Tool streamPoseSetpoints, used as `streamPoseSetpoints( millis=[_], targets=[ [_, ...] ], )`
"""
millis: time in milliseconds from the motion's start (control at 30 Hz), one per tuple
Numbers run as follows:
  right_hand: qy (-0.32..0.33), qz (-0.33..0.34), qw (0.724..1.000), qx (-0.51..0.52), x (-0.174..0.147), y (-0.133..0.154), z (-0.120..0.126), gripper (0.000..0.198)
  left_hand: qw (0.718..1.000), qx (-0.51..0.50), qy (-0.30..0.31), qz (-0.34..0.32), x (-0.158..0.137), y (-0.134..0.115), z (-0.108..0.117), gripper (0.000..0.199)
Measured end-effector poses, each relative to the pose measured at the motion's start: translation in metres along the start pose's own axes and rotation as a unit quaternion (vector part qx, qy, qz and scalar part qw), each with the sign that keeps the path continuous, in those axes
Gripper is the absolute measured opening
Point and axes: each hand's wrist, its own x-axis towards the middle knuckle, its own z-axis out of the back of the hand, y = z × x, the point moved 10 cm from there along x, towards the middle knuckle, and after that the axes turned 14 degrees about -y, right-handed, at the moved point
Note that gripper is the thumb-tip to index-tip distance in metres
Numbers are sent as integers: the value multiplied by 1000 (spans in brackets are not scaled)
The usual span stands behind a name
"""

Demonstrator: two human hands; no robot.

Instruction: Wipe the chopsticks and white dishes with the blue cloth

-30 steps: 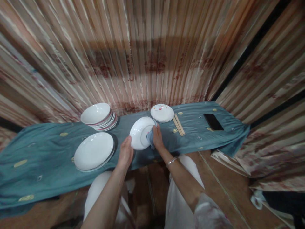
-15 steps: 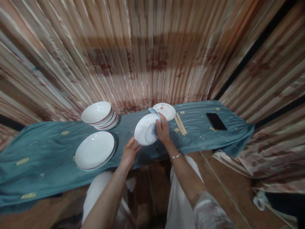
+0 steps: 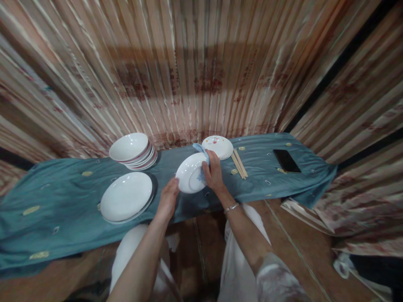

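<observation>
A white plate is held tilted over the front middle of the cloth-covered table. My left hand grips its left rim. On the right rim, my right hand presses a light blue cloth against the plate; part of the cloth shows past the fingers and part lies on the plate's face. Just behind the right hand lies a white plate with a small flower print. To the left of my left hand sit stacked large white plates.
A stack of white bowls with red bands stands at the back left. Several wooden chopsticks lie right of the flowered plate, and a black phone farther right. Pleated curtains hang close behind the blue-green tablecloth.
The held plate has shifted slightly left and its face has turned more upward. My right hand and the cloth have moved a little left along with it.
</observation>
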Motion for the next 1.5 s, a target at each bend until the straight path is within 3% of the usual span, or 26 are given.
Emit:
streamPoseSetpoints(
  millis=[300,667,833,1133,1367,1500],
  targets=[
    [87,47,995,-31,-11,35,-12,55,991,42,-37,-122,16,-34,8,41],
    [171,137,975,-34,-39,75,-30,59,999,-21,-18,-45,9,-24,6,35],
    [145,92,985,-33,-31,65,-31,56,999,-27,-16,-37,3,-26,5,31],
    [83,-41,995,24,-37,20,-37,56,996,-66,-54,-39,9,-28,21,18],
    [91,-171,977,95,-70,-13,-53,64,994,-92,-64,-8,13,-23,29,16],
    [106,-199,968,112,-83,-19,-59,68,990,-106,-87,19,15,-19,34,14]
  ],
)
